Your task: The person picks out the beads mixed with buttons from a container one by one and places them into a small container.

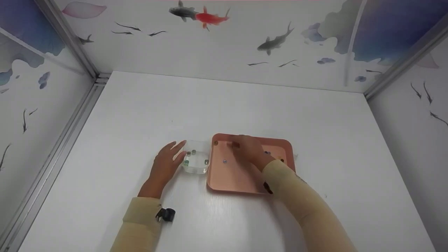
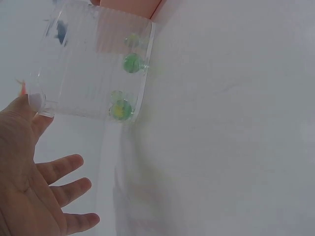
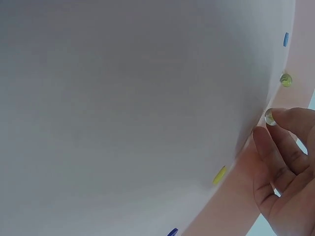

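Observation:
My left hand (image 1: 164, 166) is at the left side of a clear plastic container (image 1: 196, 170). In the left wrist view its thumb and index finger pinch the container's rim, while the other fingers spread apart. Several greenish glass marbles (image 2: 132, 63) lie in the container. Over the far part of a pink tray (image 1: 224, 180), my right hand (image 1: 248, 148) pinches a clear marble (image 3: 269, 117) with a yellowish tint between thumb and fingers. A marble (image 1: 216, 142) sits in the tray's far left corner, and another small marble (image 1: 224, 161) lies nearer its middle.
More marbles (image 1: 267, 153) lie at the tray's right side, partly behind the right arm. The right wrist view shows a yellow piece (image 3: 219, 175) and a blue piece (image 3: 286, 39). A white table (image 1: 157, 105) carries everything, with fish-patterned panels (image 1: 224, 45) around it.

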Available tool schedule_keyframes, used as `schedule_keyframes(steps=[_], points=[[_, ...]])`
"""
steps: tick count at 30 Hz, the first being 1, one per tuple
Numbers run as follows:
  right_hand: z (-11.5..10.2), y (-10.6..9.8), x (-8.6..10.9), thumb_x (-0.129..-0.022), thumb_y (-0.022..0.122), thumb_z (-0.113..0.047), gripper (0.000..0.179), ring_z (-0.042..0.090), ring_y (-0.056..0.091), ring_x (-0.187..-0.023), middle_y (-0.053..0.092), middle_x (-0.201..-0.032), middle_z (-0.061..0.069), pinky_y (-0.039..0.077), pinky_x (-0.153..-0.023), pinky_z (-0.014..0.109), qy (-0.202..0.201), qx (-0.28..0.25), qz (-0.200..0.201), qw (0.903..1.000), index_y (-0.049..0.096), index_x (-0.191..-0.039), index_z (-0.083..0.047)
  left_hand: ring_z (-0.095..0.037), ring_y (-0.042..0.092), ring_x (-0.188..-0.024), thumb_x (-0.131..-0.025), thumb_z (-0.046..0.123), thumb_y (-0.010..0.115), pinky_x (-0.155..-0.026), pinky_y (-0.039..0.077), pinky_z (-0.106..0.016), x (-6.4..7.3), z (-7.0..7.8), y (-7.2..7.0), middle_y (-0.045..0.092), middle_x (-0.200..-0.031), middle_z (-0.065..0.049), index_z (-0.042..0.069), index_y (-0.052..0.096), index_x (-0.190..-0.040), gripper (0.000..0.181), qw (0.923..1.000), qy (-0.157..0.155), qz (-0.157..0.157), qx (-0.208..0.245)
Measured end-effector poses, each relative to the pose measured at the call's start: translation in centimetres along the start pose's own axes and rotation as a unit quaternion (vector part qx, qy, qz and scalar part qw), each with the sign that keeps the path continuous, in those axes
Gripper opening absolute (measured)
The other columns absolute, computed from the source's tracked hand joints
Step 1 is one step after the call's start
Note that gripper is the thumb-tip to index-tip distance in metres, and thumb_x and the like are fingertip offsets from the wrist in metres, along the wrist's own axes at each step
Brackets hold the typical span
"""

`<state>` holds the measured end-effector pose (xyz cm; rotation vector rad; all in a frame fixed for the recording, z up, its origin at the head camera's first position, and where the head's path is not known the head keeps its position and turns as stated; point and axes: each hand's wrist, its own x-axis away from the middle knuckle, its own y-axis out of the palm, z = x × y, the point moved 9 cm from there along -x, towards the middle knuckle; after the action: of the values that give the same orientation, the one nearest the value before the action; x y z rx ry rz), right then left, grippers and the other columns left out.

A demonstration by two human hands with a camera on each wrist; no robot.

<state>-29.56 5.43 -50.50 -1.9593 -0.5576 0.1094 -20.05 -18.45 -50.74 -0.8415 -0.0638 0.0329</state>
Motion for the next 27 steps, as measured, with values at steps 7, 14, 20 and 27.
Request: schedule_keyframes(steps=[7,14,20,27], points=[[-0.1,-0.3,-0.1,-0.098,0.058,-0.022,0.025,0.019,0.055,-0.092,0.065,-0.102,0.001,0.049,-0.087,0.037,-0.013,-0.008,-0.003,0.9999,0.066,-0.122,-0.018,-0.041,0.034,-0.138,-0.101,0.036,0.05,-0.111,0.027,-0.059,0.1,0.2,-0.2,0.04,-0.148,-0.02,0.02,0.046,-0.145,0.047,1.0,0.002,-0.001,0.004],[-0.2,-0.9,-0.6,-0.096,0.057,-0.013,0.028,0.019,0.059,-0.098,0.067,-0.109,0.002,0.05,-0.088,0.037,-0.021,-0.011,-0.003,0.9997,0.067,-0.122,-0.016,-0.041,0.033,-0.138,-0.101,0.036,0.05,-0.11,0.026,-0.06,0.1,0.0,-0.1,0.039,-0.149,-0.02,0.021,0.044,-0.146,0.048,1.0,0.0,-0.005,0.002],[-0.1,-1.4,-0.6,-0.095,0.057,-0.008,0.035,0.02,0.059,-0.105,0.065,-0.121,0.001,0.049,-0.094,0.039,-0.004,-0.05,-0.01,0.9987,0.064,-0.127,-0.018,-0.041,0.032,-0.139,-0.101,0.036,0.049,-0.111,0.026,-0.06,0.0,0.0,0.0,0.038,-0.149,-0.02,0.021,0.044,-0.146,0.048,1.0,-0.001,-0.006,0.0],[0.0,-2.0,-0.3,-0.094,0.061,-0.01,0.04,0.023,0.061,-0.11,0.066,-0.12,0.006,0.051,-0.094,0.04,0.009,-0.09,-0.001,0.9959,0.059,-0.134,-0.017,-0.041,0.033,-0.139,-0.101,0.036,0.049,-0.111,0.026,-0.059,0.0,0.2,0.0,0.038,-0.149,-0.02,0.021,0.044,-0.146,0.048,1.0,0.001,-0.006,-0.004]])
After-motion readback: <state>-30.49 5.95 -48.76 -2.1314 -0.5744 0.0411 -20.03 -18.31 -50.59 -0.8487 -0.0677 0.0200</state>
